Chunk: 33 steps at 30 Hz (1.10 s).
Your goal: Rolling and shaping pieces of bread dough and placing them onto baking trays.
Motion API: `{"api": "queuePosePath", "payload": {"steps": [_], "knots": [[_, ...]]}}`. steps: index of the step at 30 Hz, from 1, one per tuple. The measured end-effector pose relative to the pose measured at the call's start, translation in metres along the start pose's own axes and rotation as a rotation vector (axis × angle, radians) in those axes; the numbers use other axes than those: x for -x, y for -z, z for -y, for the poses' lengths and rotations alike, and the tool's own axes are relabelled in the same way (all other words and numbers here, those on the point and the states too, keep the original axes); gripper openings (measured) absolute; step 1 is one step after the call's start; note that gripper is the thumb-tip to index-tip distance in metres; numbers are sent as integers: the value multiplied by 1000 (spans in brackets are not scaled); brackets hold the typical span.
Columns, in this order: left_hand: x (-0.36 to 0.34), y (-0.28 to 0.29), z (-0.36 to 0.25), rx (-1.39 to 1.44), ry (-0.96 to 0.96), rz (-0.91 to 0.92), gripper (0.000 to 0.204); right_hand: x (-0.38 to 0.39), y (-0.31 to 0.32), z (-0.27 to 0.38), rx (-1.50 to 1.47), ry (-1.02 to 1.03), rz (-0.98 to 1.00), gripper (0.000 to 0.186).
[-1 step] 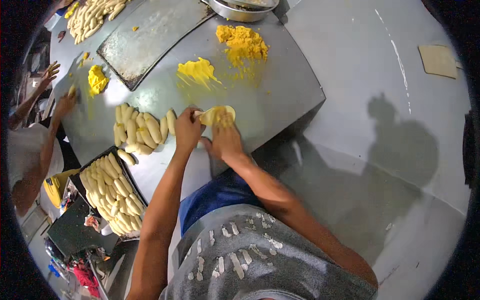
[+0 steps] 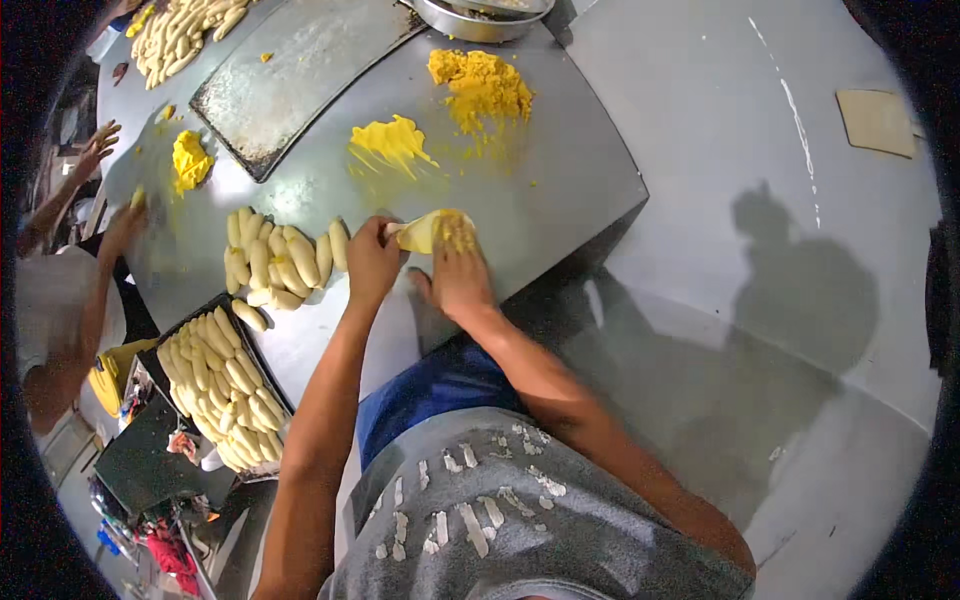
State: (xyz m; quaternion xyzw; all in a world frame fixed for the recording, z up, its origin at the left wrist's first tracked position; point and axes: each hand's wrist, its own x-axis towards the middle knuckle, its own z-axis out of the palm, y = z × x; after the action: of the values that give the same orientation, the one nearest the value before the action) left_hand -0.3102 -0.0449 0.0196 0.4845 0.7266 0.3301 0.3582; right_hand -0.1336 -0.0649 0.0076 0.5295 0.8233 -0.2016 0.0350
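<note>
On the metal table, a flat tongue-shaped piece of pale dough (image 2: 418,234) lies stretched out between my hands. My left hand (image 2: 374,258) pinches its narrow left end. Over the wide right end, my right hand (image 2: 461,275) lies with its fingers stretched out, smeared with yellow paste and slightly blurred. Left of my left hand sits a group of pale dough rolls (image 2: 283,262), some with yellow showing. Beyond my hands are a smear of soft yellow paste (image 2: 392,145) and a crumbly yellow heap (image 2: 485,88).
A dark-rimmed tray (image 2: 284,392) full of dough rolls stands at lower left. A worn flat metal tray (image 2: 300,75) and a round metal pan (image 2: 485,28) lie at the far side. A co-worker's hand (image 2: 126,222) works at left, near a yellow lump (image 2: 190,160).
My right hand has shifted slightly, its fingers showing more plainly on the dough. My left hand keeps its pinch. The whole view has slid a few pixels.
</note>
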Motion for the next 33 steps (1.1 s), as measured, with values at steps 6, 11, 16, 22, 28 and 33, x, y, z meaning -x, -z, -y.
{"api": "queuePosePath", "payload": {"steps": [6,11,16,22,28,33], "knots": [[0,-8,22,29,86,-29,28,8,52,-76,64,-199,-156,83],[0,-13,33,169,178,-36,27,-101,116,-167,49,-64,-555,43],[-8,-19,22,285,304,-74,27,-172,114,-218,126,180,-614,37],[-1,-22,16,203,365,-153,30,-152,127,-189,166,288,-261,33],[-6,-18,9,370,396,-116,31,-42,64,-106,-429,384,-7,38],[-4,-10,23,486,426,-135,35,-19,46,-71,136,648,-187,38]]}}
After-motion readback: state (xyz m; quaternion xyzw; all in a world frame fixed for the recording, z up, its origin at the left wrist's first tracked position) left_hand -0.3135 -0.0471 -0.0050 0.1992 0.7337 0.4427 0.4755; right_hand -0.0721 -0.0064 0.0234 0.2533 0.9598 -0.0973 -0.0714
